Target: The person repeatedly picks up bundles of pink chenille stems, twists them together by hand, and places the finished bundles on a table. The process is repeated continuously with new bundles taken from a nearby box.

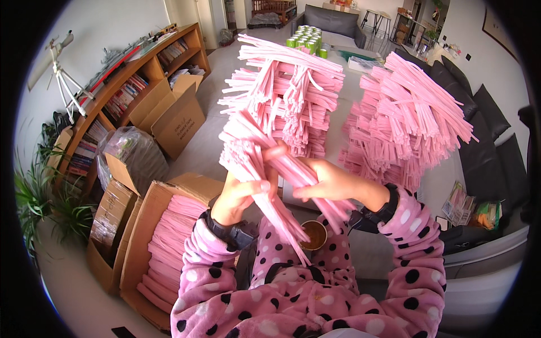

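Note:
My left hand [245, 190] is closed round a bundle of long, thin pink strips [251, 167], its lower ends hanging slanted over my lap. A second pink bundle [291, 167] lies in the grip of my right hand [327, 179], its far part crossing close beside the first. A finger of my left hand seems to curl over this second bundle too. Just beyond my hands rises a tall crosswise stack of pink bundles [291, 93]. Another heaped pile of pink bundles [405, 118] stands further right on the table.
At my left an open cardboard box [131, 257] holds many pink strips. A round tub [315, 235] with brownish contents sits between my knees. Green rolls [308, 40] stand at the table's far end. A wooden bookcase [148, 63] and a dark sofa [482, 148] flank the area.

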Tool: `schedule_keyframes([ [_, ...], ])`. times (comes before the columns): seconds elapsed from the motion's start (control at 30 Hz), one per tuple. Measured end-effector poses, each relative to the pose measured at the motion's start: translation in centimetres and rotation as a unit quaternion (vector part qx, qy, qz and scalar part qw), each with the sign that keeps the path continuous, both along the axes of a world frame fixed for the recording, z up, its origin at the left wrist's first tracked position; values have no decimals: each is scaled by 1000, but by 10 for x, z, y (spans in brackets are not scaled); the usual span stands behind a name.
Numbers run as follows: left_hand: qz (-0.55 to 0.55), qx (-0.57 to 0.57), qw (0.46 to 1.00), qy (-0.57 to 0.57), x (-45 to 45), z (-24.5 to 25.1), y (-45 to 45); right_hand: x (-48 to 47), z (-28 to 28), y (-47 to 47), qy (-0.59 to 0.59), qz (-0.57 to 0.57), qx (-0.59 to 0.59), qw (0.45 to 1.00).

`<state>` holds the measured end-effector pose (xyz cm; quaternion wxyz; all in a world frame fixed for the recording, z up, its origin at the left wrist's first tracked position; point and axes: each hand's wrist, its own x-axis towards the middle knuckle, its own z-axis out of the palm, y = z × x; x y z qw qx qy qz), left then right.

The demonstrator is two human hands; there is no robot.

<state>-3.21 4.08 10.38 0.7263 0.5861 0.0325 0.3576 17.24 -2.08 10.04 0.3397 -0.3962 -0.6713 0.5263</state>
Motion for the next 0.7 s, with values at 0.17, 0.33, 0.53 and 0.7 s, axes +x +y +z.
schedule_keyframes([
  [0.17, -11, -26, 983, -184, -1, 25, 27, 8, 37, -1, -93, -81, 43, 991],
  [0.33, -56, -96, 929, -353, 5, 54, 42, 12, 70, 12, -74, -21, 29, 997],
  [0.53, -134, -157, 867, -454, 10, 93, 90, 25, 113, 58, -266, -164, 353, 882],
  [0.7, -73, -129, 912, -382, 20, 90, 145, 62, 132, 120, -342, -210, 411, 819],
])
